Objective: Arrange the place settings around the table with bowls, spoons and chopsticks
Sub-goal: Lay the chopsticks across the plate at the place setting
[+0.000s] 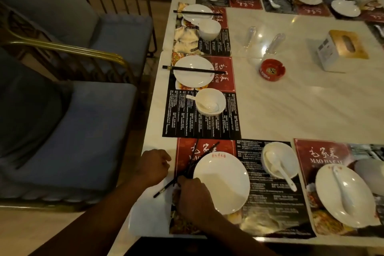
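Right now my right hand (195, 197) pinches the black chopsticks (188, 169) near their low ends. They lie just beside the plate (221, 181), on the red mat (182, 147). My left hand (153, 166) sits curled close by, and I cannot tell if it holds anything.

The two sticks cross each other, so my pinch may only catch one well. The other could slip out. Its low tip is close to the edge of the table (291, 110), so I think it could roll off and fall. If I swing the sticks too fast, they may hit the plate and push it toward the bowl (268, 146) and spoon (282, 172).
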The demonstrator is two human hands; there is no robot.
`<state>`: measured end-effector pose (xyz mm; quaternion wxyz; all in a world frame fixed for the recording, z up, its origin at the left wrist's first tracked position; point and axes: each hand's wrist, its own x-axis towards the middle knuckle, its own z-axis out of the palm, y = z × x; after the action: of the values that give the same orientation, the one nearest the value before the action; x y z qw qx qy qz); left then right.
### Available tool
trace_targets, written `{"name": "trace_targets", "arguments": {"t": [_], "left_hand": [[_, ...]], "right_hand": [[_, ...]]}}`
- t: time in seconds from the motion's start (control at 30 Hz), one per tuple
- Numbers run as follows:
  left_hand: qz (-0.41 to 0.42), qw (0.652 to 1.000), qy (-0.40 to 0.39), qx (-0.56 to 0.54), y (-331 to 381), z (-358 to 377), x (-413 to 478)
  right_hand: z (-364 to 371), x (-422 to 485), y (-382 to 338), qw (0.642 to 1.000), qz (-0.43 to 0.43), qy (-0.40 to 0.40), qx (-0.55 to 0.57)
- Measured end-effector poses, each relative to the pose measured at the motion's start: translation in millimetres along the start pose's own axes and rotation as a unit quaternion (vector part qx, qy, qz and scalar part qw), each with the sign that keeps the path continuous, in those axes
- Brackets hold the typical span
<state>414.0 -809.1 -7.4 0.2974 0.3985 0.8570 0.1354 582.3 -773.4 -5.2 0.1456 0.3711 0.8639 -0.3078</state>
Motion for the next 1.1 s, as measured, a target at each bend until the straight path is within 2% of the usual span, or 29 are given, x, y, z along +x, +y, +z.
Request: {"name": "trace_targets", "arguments": {"t": [0.23,0.4,0.53,0.7,1.1], "left_hand": [[0.036,0.999,-0.025,0.007,0,9,0],[0.079,0.996,-0.049,-0.001,14,26,-6],[0.088,0.995,-0.031,0.020,25,37,-8],[0.078,0.994,-0.035,0.063,29,38,-5],[0.034,0.999,-0.019,0.036,28,36,-18]], "right_hand": [[6,-1,-7,0.999,0.041,0.008,0.001],[-27,-28,9,0.997,0.032,0.073,0.025],[-45,-40,48,0.981,0.115,0.145,0.062],[-52,-44,92,0.969,0.192,0.132,0.086],[-41,-40,105,0.985,0.107,0.109,0.084]]}}
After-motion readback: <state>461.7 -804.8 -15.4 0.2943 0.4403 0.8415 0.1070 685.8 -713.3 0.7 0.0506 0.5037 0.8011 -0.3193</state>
